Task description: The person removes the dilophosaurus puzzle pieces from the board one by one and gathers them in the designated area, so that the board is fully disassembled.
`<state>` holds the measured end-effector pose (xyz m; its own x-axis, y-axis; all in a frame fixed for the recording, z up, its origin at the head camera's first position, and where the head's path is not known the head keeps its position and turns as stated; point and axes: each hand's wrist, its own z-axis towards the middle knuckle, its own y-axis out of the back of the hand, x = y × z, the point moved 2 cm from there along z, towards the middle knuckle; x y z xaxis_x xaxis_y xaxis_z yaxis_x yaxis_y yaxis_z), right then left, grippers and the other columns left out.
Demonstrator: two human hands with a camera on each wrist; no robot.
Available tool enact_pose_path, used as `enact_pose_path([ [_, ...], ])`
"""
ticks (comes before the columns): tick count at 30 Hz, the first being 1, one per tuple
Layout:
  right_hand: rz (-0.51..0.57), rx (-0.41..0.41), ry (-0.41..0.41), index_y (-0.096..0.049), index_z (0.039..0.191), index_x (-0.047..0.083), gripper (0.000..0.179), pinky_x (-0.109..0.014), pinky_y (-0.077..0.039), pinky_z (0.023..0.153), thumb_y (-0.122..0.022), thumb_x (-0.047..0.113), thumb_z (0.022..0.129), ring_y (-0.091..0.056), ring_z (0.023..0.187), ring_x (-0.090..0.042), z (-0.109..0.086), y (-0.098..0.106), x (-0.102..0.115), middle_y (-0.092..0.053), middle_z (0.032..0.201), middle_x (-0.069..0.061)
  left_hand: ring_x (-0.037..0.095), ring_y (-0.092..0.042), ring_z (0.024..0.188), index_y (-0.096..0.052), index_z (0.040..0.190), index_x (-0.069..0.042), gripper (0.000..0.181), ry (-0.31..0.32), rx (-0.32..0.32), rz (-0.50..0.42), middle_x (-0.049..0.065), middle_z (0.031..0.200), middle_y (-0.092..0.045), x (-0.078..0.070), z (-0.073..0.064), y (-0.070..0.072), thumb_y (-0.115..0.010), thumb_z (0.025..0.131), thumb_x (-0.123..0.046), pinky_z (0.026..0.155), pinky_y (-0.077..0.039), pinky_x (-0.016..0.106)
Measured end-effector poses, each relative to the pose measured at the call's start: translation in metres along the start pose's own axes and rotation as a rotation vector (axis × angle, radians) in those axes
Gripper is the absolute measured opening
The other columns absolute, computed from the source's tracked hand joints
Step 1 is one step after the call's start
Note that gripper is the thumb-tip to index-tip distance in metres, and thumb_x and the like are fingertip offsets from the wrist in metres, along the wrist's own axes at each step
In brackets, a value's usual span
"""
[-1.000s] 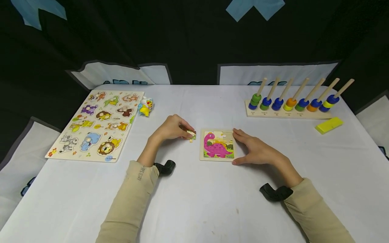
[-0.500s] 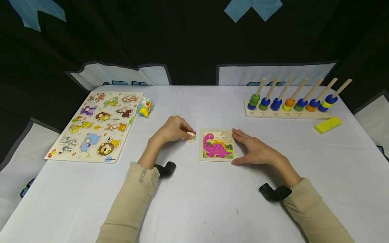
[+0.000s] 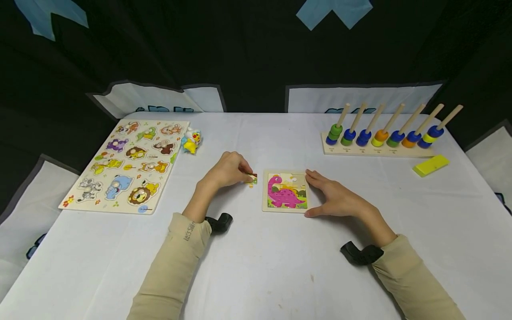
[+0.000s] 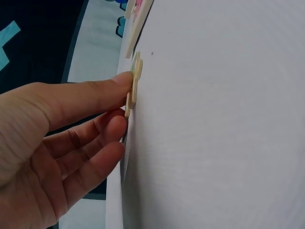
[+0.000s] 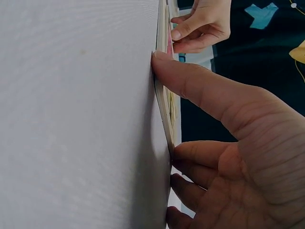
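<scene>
The left hand pinches a jigsaw piece between thumb and fingertips. The right hand is spread, thumb and fingers touching the near edge of the dinosaur puzzle, located between both hands. The left wrist view alone shows the pinch edge-on; whether one piece or two is held cannot be determined. The right wrist view adds the puzzle's side thickness. Compared with the preceding head frame, both hands remain virtually stationary.
</scene>
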<state>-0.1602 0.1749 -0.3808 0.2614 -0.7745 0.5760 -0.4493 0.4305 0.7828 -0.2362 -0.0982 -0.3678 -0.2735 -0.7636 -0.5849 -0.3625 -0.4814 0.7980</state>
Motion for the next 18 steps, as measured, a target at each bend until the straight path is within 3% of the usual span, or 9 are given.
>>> enact_pose_path([
  [7, 0.022, 0.002, 0.0, -0.027, 0.149, -0.002, 0.099, -0.056, -0.019, 0.115, -0.08, 0.035, 0.075, -0.012, 0.148, -0.036, 0.0, -0.002, -0.002, -0.015, 0.16, -0.016, 0.018, -0.058, 0.084, -0.076, 0.095, -0.006, 0.019, 0.032, 0.011, 0.0, 0.006, 0.088, -0.073, -0.004, 0.003, 0.003, -0.078, 0.079, -0.016, 0.073, -0.046, 0.027],
  [14, 0.01, 0.002, -0.003, -0.026, 0.149, -0.001, 0.099, -0.056, -0.019, 0.115, -0.08, 0.035, 0.075, -0.012, 0.148, -0.036, 0.0, -0.002, -0.002, -0.015, 0.16, -0.016, 0.017, -0.062, 0.083, -0.075, 0.101, -0.005, 0.025, -0.06, 0.049, -0.077, 0.006, 0.09, -0.074, -0.023, 0.014, 0.0, -0.077, 0.081, -0.019, 0.075, -0.049, 0.027],
  [18, 0.008, 0.006, -0.007, -0.026, 0.15, -0.001, 0.099, -0.056, -0.02, 0.115, -0.08, 0.036, 0.075, -0.012, 0.148, -0.036, 0.0, -0.001, -0.002, -0.014, 0.161, -0.015, 0.017, -0.063, 0.083, -0.074, 0.103, -0.005, 0.027, -0.076, 0.062, -0.109, 0.006, 0.091, -0.073, -0.037, 0.022, -0.004, -0.077, 0.081, -0.019, 0.074, -0.05, 0.027],
])
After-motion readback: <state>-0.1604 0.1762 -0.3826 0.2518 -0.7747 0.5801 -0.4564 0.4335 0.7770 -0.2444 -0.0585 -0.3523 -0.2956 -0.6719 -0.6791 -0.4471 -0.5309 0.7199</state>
